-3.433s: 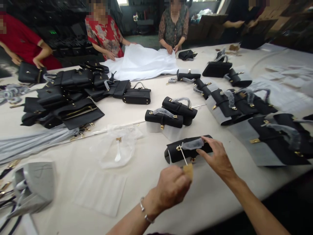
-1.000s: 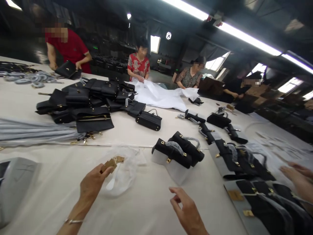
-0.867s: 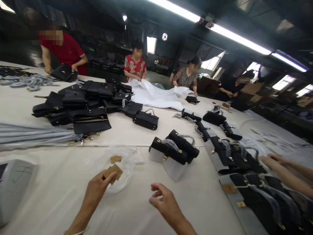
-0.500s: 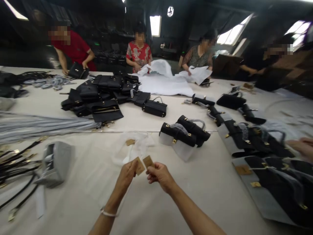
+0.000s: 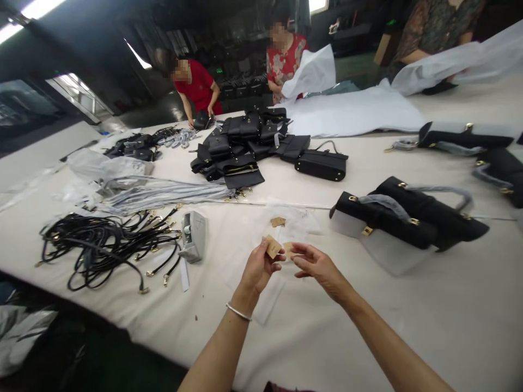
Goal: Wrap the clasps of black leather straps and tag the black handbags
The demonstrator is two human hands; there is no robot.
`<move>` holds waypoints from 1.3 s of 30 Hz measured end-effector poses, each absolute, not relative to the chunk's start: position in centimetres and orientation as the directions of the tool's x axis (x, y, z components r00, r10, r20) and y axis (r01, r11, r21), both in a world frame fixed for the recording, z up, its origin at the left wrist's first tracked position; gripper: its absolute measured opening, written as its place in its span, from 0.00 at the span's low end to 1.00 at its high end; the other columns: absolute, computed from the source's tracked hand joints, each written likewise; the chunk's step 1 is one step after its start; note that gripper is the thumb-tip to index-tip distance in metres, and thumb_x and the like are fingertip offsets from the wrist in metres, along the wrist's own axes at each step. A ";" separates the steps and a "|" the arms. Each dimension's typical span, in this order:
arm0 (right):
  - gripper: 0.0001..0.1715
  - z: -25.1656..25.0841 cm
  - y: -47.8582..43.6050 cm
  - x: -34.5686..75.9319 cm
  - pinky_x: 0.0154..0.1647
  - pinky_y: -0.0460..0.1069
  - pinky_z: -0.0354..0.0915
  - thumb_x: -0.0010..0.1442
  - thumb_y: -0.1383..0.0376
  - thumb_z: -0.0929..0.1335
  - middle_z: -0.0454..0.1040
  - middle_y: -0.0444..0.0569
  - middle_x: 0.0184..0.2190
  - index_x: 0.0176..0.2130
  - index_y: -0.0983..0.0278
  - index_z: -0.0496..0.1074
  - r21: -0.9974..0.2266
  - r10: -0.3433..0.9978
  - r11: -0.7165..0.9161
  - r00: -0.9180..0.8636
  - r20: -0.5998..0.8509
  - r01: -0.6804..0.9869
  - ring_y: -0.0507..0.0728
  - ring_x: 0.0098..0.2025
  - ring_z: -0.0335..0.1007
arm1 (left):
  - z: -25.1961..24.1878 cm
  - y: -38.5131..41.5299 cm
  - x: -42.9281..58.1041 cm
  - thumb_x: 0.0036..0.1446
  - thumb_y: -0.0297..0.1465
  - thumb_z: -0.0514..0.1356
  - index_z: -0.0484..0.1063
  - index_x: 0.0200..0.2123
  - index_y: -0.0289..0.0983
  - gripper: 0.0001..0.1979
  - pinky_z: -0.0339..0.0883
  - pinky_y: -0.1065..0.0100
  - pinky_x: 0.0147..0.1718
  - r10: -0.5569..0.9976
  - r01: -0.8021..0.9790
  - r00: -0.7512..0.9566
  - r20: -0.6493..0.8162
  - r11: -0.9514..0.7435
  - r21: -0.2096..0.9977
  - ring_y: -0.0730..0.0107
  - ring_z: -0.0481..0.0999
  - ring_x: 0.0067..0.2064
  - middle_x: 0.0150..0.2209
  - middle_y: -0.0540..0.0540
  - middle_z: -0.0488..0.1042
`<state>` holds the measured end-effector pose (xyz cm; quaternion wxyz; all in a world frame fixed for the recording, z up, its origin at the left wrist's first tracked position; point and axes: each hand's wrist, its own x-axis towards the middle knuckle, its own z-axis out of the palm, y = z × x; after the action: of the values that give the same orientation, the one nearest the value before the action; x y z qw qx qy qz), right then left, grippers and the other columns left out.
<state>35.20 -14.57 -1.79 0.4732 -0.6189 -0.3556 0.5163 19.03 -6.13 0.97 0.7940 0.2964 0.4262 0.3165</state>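
Note:
My left hand grips a small brown paper tag between thumb and fingers, its printed face toward me. Close on the right, my right hand has another brown tag at its fingertips, partly hidden by them. Just beyond both hands, more brown tags lie on a clear plastic bag. A pair of black handbags with wrapped handles and gold fittings lies to the right of my right hand.
A grey tape dispenser stands left of my hands, beside tangled black straps. Behind are wrapped straps and a heap of black bags. Co-workers stand across the table, near white sheets.
The view has swung left, bringing the straps and table's left edge into sight. My right hand's fingers have stretched out more, while the left keeps its tag.

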 end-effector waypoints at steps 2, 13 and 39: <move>0.30 -2.7 -15.1 35.4 0.37 0.54 0.75 0.56 0.53 0.68 0.75 0.54 0.52 0.55 0.63 0.70 -0.945 0.922 -0.325 0.238 -0.307 0.038 0.61 0.47 0.75 | 0.5 -6.3 19.7 0.53 0.50 0.64 0.71 0.37 0.33 0.24 0.67 0.77 0.19 0.760 -0.209 0.455 -0.463 0.597 0.775 0.72 0.77 0.28 0.30 0.45 0.76; 0.16 -10.0 -16.5 35.6 0.44 0.54 0.63 0.50 0.74 0.67 0.74 0.51 0.39 0.38 0.60 0.76 -0.795 0.960 -0.275 0.195 -0.199 0.541 0.63 0.44 0.67 | -7.5 -0.1 19.0 0.55 0.53 0.59 0.71 0.31 0.33 0.26 0.67 0.74 0.18 0.915 0.217 0.202 -0.349 0.305 0.927 0.72 0.73 0.24 0.24 0.47 0.71; 0.27 -1.5 -20.0 37.7 0.24 0.42 0.60 0.44 0.58 0.81 0.73 0.41 0.26 0.40 0.63 0.72 -0.656 0.752 -0.250 0.283 -0.595 -0.712 0.46 0.23 0.64 | -2.1 -12.0 23.5 0.62 0.38 0.54 0.72 0.29 0.36 0.14 0.64 0.73 0.23 0.623 0.227 0.700 -0.348 0.269 0.936 0.74 0.67 0.19 0.15 0.55 0.65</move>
<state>37.73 -19.99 -1.55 0.6119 -0.5168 -0.0194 0.5984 23.53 -12.03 -2.15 0.7099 0.5884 0.3610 0.1396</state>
